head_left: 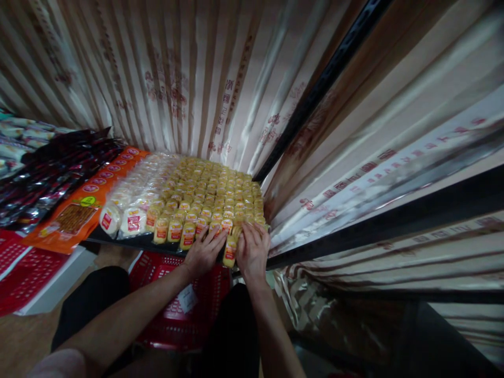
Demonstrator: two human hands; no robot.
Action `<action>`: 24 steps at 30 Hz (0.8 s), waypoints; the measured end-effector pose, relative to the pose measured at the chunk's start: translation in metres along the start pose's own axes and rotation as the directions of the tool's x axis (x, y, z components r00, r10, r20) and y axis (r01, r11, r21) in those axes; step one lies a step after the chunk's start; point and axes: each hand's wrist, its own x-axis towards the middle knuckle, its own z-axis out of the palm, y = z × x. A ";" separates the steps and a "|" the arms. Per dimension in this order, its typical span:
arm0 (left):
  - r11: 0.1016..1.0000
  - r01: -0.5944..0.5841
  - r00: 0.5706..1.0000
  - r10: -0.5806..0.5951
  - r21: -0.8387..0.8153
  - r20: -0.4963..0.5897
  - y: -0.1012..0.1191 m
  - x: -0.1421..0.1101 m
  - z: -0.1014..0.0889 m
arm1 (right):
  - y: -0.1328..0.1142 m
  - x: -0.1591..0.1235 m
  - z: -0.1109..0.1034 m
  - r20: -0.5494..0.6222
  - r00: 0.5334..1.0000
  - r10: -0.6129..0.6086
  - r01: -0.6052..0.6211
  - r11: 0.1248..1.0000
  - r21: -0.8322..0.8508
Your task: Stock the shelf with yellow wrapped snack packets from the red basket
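Small yellow wrapped snacks point(212, 186) with red labels stand in tight rows on a dark shelf point(137, 243). Across the front row, at its right half, lies my left hand point(205, 252), its fingers stretched out and touching the packs. At the right end of that row, my right hand point(252, 249) curves its fingers round a yellow pack that it mostly hides. Just left of its thumb, one yellow snack pack point(229, 253) juts forward of the row and leans slightly. Round white wrapped snacks point(134, 220) stand to the left of the yellow ones.
An orange snack bag point(74, 218) and dark glossy packets point(59, 176) lie farther left. Below the shelf sits a red perforated basket point(200, 299), with another red basket point(27, 273) at left. Pleated printed curtain point(189, 79) hangs behind, crossed by a black post point(315, 89).
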 end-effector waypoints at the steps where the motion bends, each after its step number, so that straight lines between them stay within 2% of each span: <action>1: 1.000 0.005 1.000 -0.005 0.000 0.012 0.000 0.000 0.000 | 0.001 -0.005 -0.003 -0.015 1.000 -0.005 0.005 1.000 0.008; 4: 1.000 0.020 0.999 -0.020 0.000 0.042 0.001 0.000 0.000 | 0.000 -0.023 -0.011 -0.025 0.999 -0.027 0.027 0.999 0.019; 9: 1.000 0.015 0.999 -0.015 0.007 0.051 0.001 0.001 -0.001 | -0.015 -0.041 -0.016 -0.002 1.000 -0.011 0.011 1.000 -0.027; 16: 1.000 0.007 1.000 -0.007 -0.018 0.003 0.001 0.002 -0.003 | -0.025 -0.040 0.000 0.113 0.991 0.066 -0.064 0.998 -0.024; 24: 0.998 0.012 1.000 -0.012 -0.054 0.000 0.000 0.001 -0.002 | -0.016 -0.043 0.013 0.146 0.980 0.137 -0.145 0.989 0.041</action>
